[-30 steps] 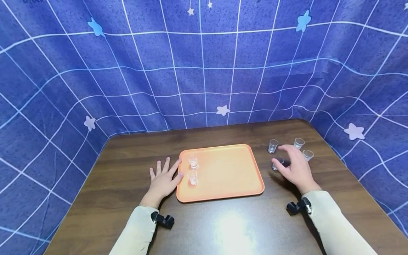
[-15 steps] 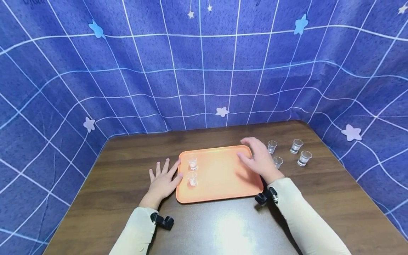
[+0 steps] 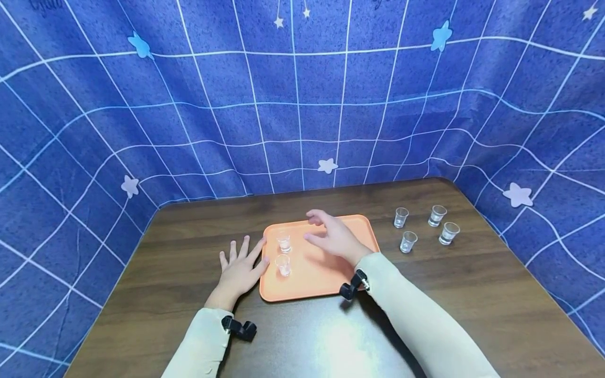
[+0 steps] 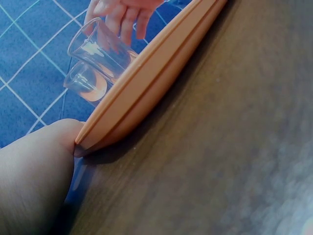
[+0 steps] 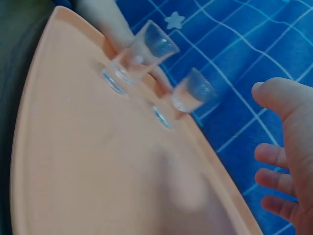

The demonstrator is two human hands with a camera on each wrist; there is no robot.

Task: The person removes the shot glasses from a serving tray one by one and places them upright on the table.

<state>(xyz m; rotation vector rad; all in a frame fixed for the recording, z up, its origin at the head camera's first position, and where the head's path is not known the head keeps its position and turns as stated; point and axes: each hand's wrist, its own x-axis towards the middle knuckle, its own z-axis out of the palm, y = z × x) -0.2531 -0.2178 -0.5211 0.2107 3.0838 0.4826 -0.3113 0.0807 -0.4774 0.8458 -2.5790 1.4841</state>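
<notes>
At the L edge of the orange tray (image 3: 307, 283), L hand (image 3: 239, 274): fingers straight & spread, thumb touching the rim. Just inside: 2 clear glasses (image 3: 284, 265), upright, side by side. Over mid-tray, R hand (image 3: 336, 239), fingers loosely bent, thumb apart, nothing held; step looks like a reach twd that pair. Next prob. calls for a light pinch w/o tipping either. R of tray, on table (image 3: 454, 283): 4 more glasses (image 3: 408, 242), upright.

Two clear glasses (image 3: 283, 265) — upright on orange tray (image 3: 307, 281)
</notes>
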